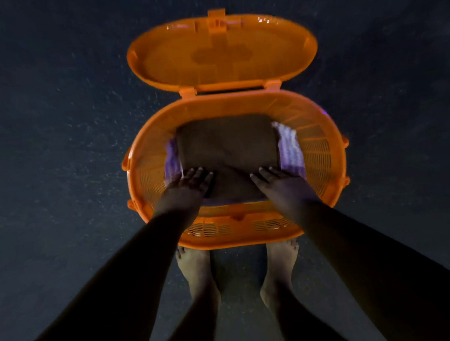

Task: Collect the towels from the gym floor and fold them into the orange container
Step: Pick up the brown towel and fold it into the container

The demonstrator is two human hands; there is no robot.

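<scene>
An oval orange container (323,159) with slotted walls stands on the dark floor straight ahead. A folded brown towel (227,145) lies flat inside it, on top of a purple and white towel (290,148) that shows at both sides. My left hand (190,185) lies flat on the brown towel's near left part, fingers straight. My right hand (279,182) lies flat on its near right part, fingers straight too. Both arms reach down over the container's near rim.
The container's orange lid (221,53) is hinged open and lies back on the far side. My bare feet (197,270) stand on the dark speckled floor (54,158) just in front of the container.
</scene>
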